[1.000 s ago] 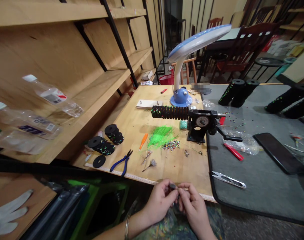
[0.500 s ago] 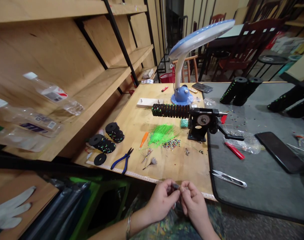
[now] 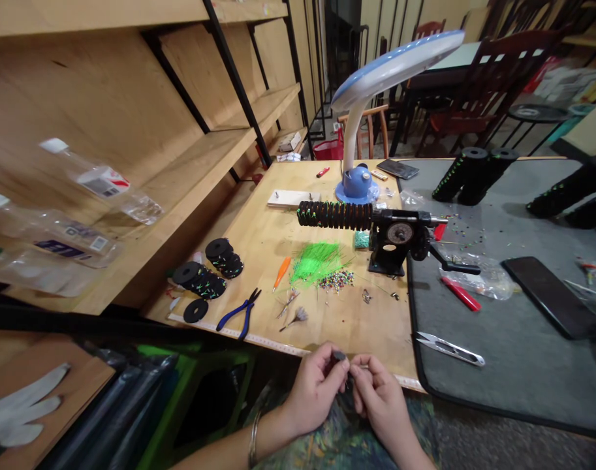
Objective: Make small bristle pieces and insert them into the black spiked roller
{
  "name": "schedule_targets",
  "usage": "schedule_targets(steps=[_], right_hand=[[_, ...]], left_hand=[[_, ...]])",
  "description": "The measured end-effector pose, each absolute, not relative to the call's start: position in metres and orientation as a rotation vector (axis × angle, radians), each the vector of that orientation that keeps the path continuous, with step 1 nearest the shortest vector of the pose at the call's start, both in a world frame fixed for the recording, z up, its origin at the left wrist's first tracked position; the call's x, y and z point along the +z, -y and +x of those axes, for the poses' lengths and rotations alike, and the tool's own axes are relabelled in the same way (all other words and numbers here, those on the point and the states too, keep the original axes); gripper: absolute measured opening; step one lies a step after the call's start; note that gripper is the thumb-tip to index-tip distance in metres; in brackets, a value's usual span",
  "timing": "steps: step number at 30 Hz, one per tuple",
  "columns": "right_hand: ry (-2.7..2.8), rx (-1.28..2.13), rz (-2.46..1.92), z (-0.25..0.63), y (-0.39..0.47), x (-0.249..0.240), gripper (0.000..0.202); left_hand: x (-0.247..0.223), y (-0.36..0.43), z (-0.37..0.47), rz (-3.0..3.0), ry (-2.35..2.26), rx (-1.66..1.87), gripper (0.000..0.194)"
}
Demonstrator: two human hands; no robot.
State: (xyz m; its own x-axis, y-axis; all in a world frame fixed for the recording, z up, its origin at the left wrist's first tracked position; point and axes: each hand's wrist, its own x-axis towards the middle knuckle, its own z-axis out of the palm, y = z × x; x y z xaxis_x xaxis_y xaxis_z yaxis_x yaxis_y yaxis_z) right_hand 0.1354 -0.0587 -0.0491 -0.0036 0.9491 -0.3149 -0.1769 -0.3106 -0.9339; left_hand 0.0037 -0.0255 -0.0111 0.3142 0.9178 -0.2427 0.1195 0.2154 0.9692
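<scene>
At the table's front edge, my left hand point(image 3: 316, 386) is closed round a small dark piece point(image 3: 339, 356), perhaps a black foam spool, mostly hidden by the fingers. My right hand point(image 3: 377, 393) is pinched close beside it, fingertips nearly touching the left ones; what it grips is too small to name. Beyond the hands lie green strands point(image 3: 318, 262), a pile of coloured beads point(image 3: 337, 281), an orange-handled tool point(image 3: 281, 273) and blue-handled pliers point(image 3: 239, 314). A black cranked device point(image 3: 398, 238) carries a row of black discs point(image 3: 334, 214).
A blue and white lamp point(image 3: 359, 183) stands at the back. Black spools point(image 3: 200, 279) sit at the left edge. Silver snips point(image 3: 449, 349), a red tool point(image 3: 461, 294) and a phone point(image 3: 549, 297) lie on the grey mat point(image 3: 513, 372). Shelves point(image 3: 180, 170) with bottles rise at left.
The dark piece now shows more above my left fingers, which have shifted slightly. My right hand has hardly moved.
</scene>
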Motion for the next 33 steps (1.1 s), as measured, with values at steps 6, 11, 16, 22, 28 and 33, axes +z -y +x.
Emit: schedule_targets(steps=[6, 11, 16, 22, 28, 33], right_hand=[[0.907, 1.488, -1.306, 0.1386, 0.0571, -0.0474, 0.046], [0.688, 1.607, -1.251, 0.1381, 0.0535, -0.0452, 0.047], [0.583, 1.631, -1.196, 0.1380, 0.0545, -0.0456, 0.042], [0.579, 1.646, -1.175, 0.1384, 0.0553, -0.0454, 0.042], [0.582, 1.654, -1.164, 0.1373, 0.0561, -0.0446, 0.040], [0.661, 1.663, -1.171, 0.1352, 0.0555, -0.0471, 0.044]], left_hand=[[-0.0098, 0.0256, 0.0017, 1.357, -1.114, 0.726, 0.016], [-0.0144, 0.0261, 0.0030, 1.271, -1.095, 0.698, 0.010], [-0.0159, 0.0268, 0.0027, 1.289, -1.122, 0.657, 0.007], [-0.0139, 0.0253, 0.0048, 1.261, -1.140, 0.658, 0.008], [-0.0116, 0.0241, 0.0070, 1.243, -1.163, 0.689, 0.007], [-0.0082, 0.0221, 0.0096, 1.270, -1.209, 0.701, 0.006]])
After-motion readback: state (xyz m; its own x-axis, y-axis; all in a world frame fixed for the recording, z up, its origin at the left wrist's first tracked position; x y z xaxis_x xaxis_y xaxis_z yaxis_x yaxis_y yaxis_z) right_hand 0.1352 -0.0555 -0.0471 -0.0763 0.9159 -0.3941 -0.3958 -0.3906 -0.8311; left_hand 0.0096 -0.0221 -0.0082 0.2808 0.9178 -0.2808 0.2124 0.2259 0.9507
